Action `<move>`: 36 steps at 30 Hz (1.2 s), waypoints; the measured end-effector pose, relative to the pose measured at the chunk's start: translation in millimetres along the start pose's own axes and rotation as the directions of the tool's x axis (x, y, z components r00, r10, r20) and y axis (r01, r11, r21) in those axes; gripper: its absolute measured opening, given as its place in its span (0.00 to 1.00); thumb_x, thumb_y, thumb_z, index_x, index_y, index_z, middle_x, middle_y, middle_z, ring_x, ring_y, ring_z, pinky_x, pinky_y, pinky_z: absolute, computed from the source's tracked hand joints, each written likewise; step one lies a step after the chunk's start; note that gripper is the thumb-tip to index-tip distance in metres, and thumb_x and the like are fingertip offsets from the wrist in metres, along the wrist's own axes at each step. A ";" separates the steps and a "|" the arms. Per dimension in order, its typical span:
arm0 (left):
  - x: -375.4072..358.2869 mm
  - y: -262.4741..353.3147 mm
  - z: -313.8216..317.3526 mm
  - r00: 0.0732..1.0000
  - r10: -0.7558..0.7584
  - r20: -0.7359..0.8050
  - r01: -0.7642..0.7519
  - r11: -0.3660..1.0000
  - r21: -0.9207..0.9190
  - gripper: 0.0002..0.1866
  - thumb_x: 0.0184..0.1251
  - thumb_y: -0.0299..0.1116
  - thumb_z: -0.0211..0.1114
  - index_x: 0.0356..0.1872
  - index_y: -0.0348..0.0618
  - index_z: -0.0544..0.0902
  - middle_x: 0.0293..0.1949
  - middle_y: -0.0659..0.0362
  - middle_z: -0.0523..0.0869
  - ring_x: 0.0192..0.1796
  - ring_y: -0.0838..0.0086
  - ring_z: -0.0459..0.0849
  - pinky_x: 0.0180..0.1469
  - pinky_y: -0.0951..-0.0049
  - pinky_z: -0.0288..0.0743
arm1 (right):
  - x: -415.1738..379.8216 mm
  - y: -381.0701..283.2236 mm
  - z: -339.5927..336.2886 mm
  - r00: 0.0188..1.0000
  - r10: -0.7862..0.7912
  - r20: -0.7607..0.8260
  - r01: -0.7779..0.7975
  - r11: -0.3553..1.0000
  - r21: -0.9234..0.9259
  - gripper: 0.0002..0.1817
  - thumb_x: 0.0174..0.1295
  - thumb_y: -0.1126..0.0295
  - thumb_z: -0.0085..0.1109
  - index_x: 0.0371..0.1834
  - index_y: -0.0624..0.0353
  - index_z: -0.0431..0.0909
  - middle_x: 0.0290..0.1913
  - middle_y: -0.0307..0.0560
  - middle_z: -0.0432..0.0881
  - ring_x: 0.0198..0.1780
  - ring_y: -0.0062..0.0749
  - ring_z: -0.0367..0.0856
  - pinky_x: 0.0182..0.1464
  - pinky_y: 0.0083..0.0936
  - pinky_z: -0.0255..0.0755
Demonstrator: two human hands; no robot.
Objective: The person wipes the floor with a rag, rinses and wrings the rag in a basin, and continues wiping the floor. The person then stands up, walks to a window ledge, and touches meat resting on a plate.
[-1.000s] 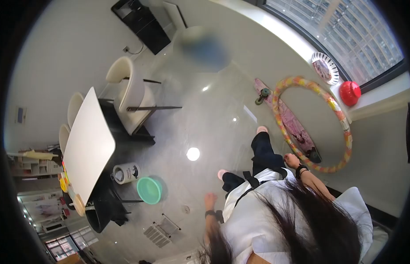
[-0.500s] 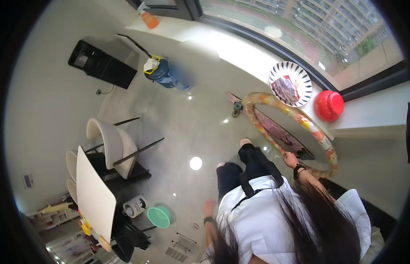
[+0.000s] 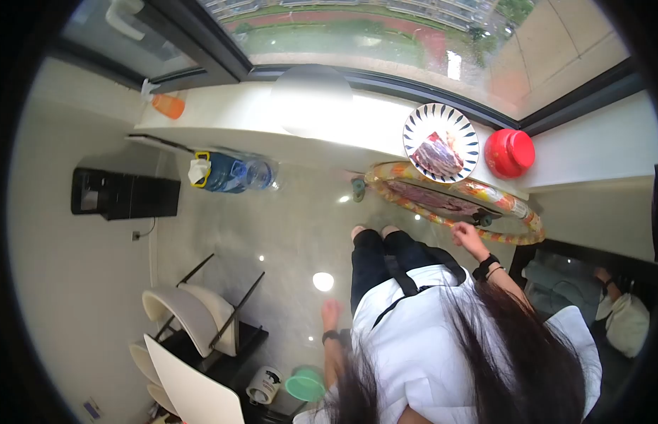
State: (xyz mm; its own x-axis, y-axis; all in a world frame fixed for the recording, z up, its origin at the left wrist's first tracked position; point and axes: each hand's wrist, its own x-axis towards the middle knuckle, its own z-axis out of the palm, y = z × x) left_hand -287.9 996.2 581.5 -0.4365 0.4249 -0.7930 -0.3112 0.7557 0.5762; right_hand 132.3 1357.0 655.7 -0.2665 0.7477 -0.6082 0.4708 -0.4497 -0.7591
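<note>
A hula hoop (image 3: 516, 206) wrapped in patterned orange, yellow and red tape leans below the windowsill. It stands around a pinkish skateboard (image 3: 435, 200) with dark wheels. My right hand (image 3: 472, 240) is beside the hoop's lower edge, fingers loosely curled and apparently off it. A dark band circles that wrist. My left hand (image 3: 332, 312) hangs low at my left side above the floor, away from any object. It is blurred, so its fingers do not show clearly.
On the windowsill (image 3: 237, 106) are a plate (image 3: 412, 131) of meat, a red container (image 3: 509, 153) and an orange spray bottle (image 3: 168, 106). A water jug (image 3: 226, 173) lies below. Chairs (image 3: 177, 318), a white table (image 3: 195, 385), a bucket (image 3: 264, 385) and a green basin (image 3: 306, 384) are left.
My view has turned to the right. The hoop now rests closer to the wall, and my right hand appears to have let go of it. My left hand still hangs down.
</note>
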 end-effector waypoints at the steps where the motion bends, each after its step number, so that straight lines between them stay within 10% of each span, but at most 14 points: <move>1: 14.6 12.8 -3.9 1.000 0.004 0.007 -0.004 1.000 0.019 0.13 0.74 0.37 0.53 0.49 0.40 0.77 0.40 0.55 0.87 0.37 0.72 0.86 0.38 0.73 0.78 | -2.5 -25.0 -0.3 1.000 -0.018 -0.019 0.021 0.988 0.152 0.11 0.67 0.68 0.53 0.48 0.61 0.78 0.38 0.46 0.86 0.36 0.27 0.85 0.36 0.27 0.78; 8: 61.8 86.8 -4.4 0.995 0.090 0.039 -0.092 0.993 0.072 0.10 0.75 0.36 0.54 0.44 0.40 0.78 0.35 0.58 0.86 0.34 0.75 0.85 0.36 0.74 0.78 | -14.0 -171.9 -11.7 0.991 -0.040 -0.124 0.102 0.827 0.552 0.20 0.71 0.66 0.50 0.63 0.60 0.68 0.50 0.47 0.83 0.49 0.30 0.84 0.48 0.27 0.78; 22: 28.1 108.4 41.0 0.997 -0.048 0.053 0.037 0.980 0.193 0.10 0.74 0.34 0.51 0.48 0.42 0.77 0.40 0.56 0.87 0.37 0.73 0.86 0.38 0.73 0.78 | 26.2 -185.7 -41.3 0.994 -0.051 0.100 -0.021 0.786 0.618 0.19 0.69 0.67 0.55 0.60 0.63 0.72 0.55 0.48 0.83 0.54 0.33 0.84 0.52 0.26 0.77; 29: 17.0 122.3 64.4 0.994 -0.092 0.057 0.075 0.966 0.247 0.11 0.75 0.36 0.53 0.48 0.41 0.78 0.39 0.56 0.87 0.37 0.74 0.85 0.38 0.73 0.78 | 25.9 -182.5 -56.4 0.991 0.027 0.133 -0.064 0.957 0.283 0.12 0.70 0.69 0.55 0.50 0.64 0.79 0.32 0.40 0.86 0.30 0.27 0.85 0.32 0.19 0.73; 32: 19.4 130.9 70.4 0.995 -0.068 0.070 0.048 0.967 0.252 0.12 0.75 0.37 0.53 0.48 0.41 0.78 0.39 0.56 0.87 0.37 0.74 0.85 0.38 0.73 0.78 | 21.2 -191.3 -56.1 0.934 -0.186 -0.305 0.145 0.978 -0.151 0.09 0.67 0.71 0.56 0.47 0.61 0.81 0.19 0.40 0.80 0.20 0.21 0.78 0.23 0.20 0.64; 36: 21.6 151.3 81.4 0.997 0.000 0.081 -0.023 0.961 0.276 0.12 0.76 0.39 0.53 0.47 0.41 0.78 0.38 0.57 0.87 0.36 0.75 0.85 0.38 0.74 0.76 | 21.9 -242.5 -58.6 0.862 -0.389 -0.325 0.258 0.889 -0.378 0.17 0.61 0.76 0.56 0.54 0.53 0.81 0.17 0.50 0.74 0.18 0.31 0.76 0.23 0.29 0.64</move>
State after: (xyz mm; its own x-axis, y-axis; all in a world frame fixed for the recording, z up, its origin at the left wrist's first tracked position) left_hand -275.8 1160.3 635.5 -0.3665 0.4642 -0.8063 -0.0556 0.8541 0.5171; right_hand 61.6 1511.0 840.0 -0.1396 0.9782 -0.1538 0.6680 -0.0217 -0.7439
